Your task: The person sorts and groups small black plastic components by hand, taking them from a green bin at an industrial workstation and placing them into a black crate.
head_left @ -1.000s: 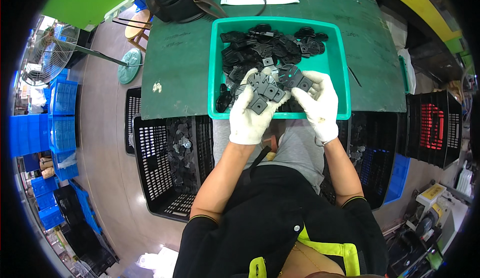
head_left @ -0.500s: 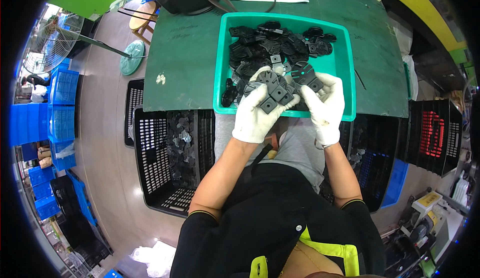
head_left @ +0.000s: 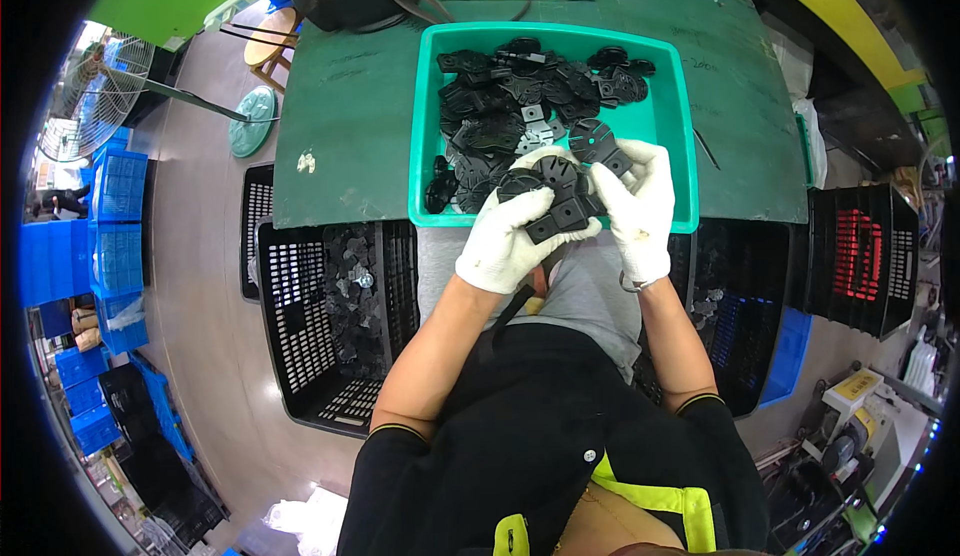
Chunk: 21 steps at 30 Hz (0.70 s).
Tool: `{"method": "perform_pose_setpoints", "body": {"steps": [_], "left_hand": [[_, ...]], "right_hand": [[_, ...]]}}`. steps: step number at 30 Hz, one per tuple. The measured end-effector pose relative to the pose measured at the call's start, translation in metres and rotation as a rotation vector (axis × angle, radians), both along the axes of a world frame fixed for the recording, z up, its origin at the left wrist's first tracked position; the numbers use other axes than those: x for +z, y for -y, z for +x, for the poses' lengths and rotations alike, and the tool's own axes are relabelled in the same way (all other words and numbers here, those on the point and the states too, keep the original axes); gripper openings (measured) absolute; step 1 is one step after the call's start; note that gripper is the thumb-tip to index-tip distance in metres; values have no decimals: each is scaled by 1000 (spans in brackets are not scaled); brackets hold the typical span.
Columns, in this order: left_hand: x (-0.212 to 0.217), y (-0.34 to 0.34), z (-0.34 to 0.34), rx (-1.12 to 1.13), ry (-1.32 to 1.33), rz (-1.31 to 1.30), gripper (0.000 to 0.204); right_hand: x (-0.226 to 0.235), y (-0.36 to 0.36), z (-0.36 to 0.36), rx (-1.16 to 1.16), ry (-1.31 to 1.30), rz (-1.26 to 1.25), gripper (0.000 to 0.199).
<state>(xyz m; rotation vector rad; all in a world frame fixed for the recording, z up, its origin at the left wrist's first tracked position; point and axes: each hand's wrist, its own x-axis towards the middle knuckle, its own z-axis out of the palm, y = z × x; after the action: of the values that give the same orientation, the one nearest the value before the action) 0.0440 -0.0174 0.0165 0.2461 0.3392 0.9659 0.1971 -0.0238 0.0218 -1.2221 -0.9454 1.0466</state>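
By the left hand [head_left: 503, 244], curled closed, a cluster of black parts [head_left: 560, 194] is gripped above the near side of the teal tray [head_left: 662, 96]; their exact number is hidden. By the right hand [head_left: 640, 206], nearly closed, a disc-shaped black part [head_left: 596, 144] is pinched by its tab, just right of the cluster. Farther off in the tray, a loose pile [head_left: 490, 106] is heaped on the green surface [head_left: 345, 126]. A part could be dropped past the near rim if the overlapping stack is gripped unevenly through thick gloves.
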Motion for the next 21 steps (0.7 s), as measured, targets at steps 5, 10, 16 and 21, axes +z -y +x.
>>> {"method": "perform_pose_setpoints", "body": {"steps": [5, 10, 16, 21], "left_hand": [[6, -1, 3, 0, -25, -38, 51], [8, -2, 6, -12, -50, -34, 54], [7, -4, 7, -54, -88, 16, 55], [4, -3, 8, -83, -127, 35, 54]], "right_hand": [[-3, 0, 4, 7, 43, -5, 40], [-4, 0, 8, 30, 108, -47, 30], [6, -21, 16, 101, 161, -14, 41], [11, -34, 27, 420, -26, -39, 39]]}}
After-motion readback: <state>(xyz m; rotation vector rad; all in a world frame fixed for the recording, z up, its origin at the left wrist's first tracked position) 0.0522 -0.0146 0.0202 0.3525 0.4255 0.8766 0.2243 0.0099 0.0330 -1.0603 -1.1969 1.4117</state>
